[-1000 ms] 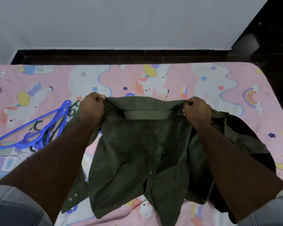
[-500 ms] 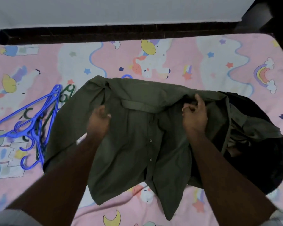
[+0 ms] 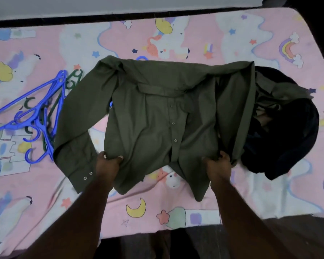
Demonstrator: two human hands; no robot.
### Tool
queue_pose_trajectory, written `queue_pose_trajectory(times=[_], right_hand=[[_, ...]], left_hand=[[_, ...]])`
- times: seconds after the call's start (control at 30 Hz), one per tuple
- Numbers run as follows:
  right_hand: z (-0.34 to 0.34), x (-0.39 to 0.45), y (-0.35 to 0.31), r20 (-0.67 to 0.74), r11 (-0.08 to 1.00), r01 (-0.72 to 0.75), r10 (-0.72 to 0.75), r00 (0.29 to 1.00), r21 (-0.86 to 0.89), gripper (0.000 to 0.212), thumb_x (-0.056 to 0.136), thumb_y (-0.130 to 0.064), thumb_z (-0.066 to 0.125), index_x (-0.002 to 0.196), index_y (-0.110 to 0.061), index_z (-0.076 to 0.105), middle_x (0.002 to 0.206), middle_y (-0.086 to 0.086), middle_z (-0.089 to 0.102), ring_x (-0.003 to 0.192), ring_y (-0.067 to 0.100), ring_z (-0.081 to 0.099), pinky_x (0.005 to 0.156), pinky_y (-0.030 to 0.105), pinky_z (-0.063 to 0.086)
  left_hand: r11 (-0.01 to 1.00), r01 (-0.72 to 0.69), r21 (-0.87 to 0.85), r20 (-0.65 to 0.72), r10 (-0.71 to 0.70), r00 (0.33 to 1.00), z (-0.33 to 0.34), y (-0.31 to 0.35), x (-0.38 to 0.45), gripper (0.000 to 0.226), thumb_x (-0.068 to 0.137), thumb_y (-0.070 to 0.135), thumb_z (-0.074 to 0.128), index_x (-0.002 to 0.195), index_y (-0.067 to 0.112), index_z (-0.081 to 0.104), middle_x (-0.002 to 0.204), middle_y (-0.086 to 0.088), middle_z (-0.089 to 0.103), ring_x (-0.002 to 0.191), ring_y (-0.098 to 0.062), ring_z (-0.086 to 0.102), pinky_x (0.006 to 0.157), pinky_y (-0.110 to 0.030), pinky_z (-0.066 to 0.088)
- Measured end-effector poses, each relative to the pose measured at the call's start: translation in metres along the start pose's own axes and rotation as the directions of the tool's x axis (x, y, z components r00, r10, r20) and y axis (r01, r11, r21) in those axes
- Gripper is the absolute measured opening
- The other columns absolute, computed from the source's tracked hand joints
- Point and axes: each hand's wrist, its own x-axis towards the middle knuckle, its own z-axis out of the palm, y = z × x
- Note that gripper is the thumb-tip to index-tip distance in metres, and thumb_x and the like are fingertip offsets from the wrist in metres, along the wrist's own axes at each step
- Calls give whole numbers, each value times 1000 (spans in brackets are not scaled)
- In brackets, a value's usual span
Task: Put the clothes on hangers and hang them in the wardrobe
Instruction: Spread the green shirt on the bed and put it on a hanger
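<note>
At the centre of the frame, an olive green shirt (image 3: 157, 116) is spread flat on a pink patterned bedsheet (image 3: 223, 199). Its lower hem is pinched by the left hand (image 3: 108, 163) and gripped by the right hand (image 3: 218, 164). At the left, blue and green hangers (image 3: 39, 116) are piled beside one sleeve. At the right, a dark garment (image 3: 281, 143) is heaped against the shirt.
</note>
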Motion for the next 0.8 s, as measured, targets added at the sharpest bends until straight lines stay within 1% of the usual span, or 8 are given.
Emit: queue_pose_trajectory(times=[0.07,0.2,0.27,0.4,0.53,0.6,0.67,0.8], right_hand=[[-4,-4,2,67,984,-66,55,996,168,74,63,-24,88,128,-7,57,119,7,67,105,31,64,95,41,51],[-12,-32,5,396,933,-215,88,914,288,35,77,-5,82,110,-5,70,108,11,75,96,30,71,89,44,57],[-16,-46,5,375,908,-183,32,927,376,27,84,-4,75,110,-5,70,111,15,74,97,30,71,89,43,58],[-43,-76,-17,315,783,-139,-76,946,607,26,94,1,61,120,-2,63,110,12,73,96,28,71,78,37,61],[-94,-97,-39,325,620,-161,-161,932,768,27,96,-1,58,121,-9,61,100,10,73,77,22,70,55,28,56],[-114,-99,-35,310,642,-175,-103,945,747,20,96,-2,57,112,-13,62,84,6,68,62,16,64,46,22,48],[-120,-89,-13,261,809,-166,16,965,565,11,95,-5,58,101,-13,62,76,6,58,57,16,54,43,19,42],[-111,-63,55,158,940,-223,187,970,258,21,88,-11,71,108,-7,65,90,13,66,71,25,59,54,28,51]], left_hand=[[984,76,-159,95,-61,994,-5,2,-12,29,87,5,73,114,13,64,107,-10,72,95,-29,68,87,-42,55],[986,153,-65,335,-123,934,-20,-1,-44,20,91,19,72,110,12,71,103,-5,77,89,-19,72,81,-35,52],[980,126,-153,369,-62,928,-27,-3,-56,22,94,18,68,113,9,71,105,-5,77,87,-16,74,80,-33,55],[836,157,-526,350,45,936,-47,10,-71,34,98,22,61,129,7,64,123,-9,71,112,-23,69,93,-44,57],[696,330,-638,429,-36,903,-73,23,-87,40,97,27,62,134,12,60,128,-7,69,113,-20,69,93,-39,57],[743,325,-585,371,-111,922,-80,15,-90,38,95,23,65,131,11,61,124,-9,70,97,-21,74,77,-39,63],[828,306,-470,240,-213,947,-80,-3,-88,35,92,20,71,124,12,63,118,-11,71,87,-26,73,63,-42,62],[889,293,-353,92,-278,956,-73,-41,-86,43,93,16,69,134,17,54,125,-8,63,103,-29,60,86,-46,49]])
